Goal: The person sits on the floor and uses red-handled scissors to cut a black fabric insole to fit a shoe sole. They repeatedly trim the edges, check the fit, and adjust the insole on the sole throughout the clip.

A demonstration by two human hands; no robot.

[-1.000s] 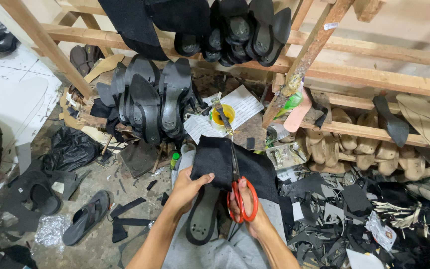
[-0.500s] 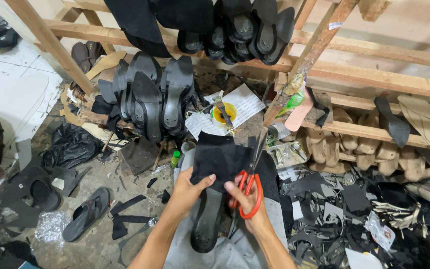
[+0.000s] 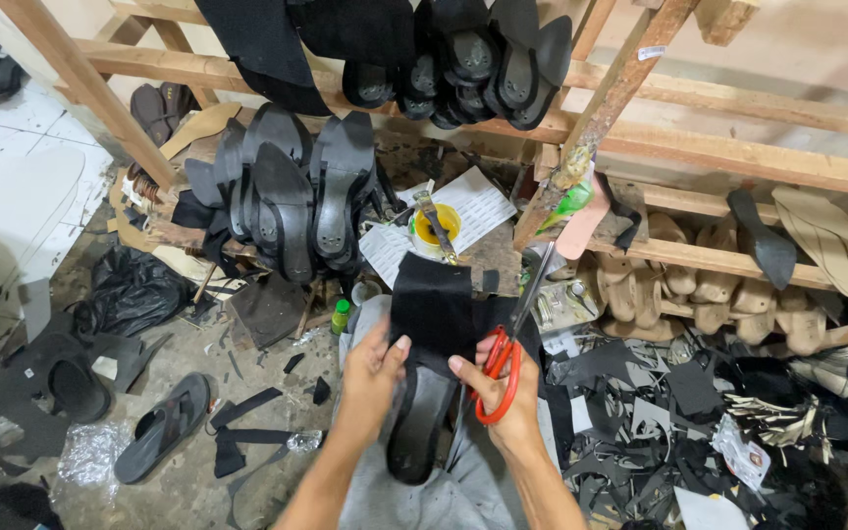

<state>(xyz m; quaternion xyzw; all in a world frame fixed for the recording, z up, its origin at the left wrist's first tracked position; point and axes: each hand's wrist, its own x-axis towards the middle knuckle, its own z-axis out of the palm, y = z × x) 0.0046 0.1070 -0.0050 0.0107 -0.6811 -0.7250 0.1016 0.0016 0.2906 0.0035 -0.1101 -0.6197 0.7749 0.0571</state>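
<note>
Black material sheet (image 3: 434, 309) sits over the person's lap, draped on the upper end of a black shoe sole (image 3: 417, 427) that points toward the camera. Left hand (image 3: 373, 378) is closed on the sheet's lower left edge, thumb on top, pinning it to the sole. Right hand (image 3: 503, 393) is wrapped through the red handles of the scissors (image 3: 510, 344); blades point up and away, alongside the sheet's right edge, and look nearly closed.

Risks: sheet is limp and held at one corner only, so it could shift off the sole and skew the cut line. Left thumb is near the blade path.

Around: yellow glue pot (image 3: 437, 228) with brush on papers just beyond the sheet, green bottle (image 3: 342, 316) at the left knee, black soles (image 3: 291, 191) stacked on the wooden rack (image 3: 738, 172), black offcuts (image 3: 640, 393) littering the floor right.
</note>
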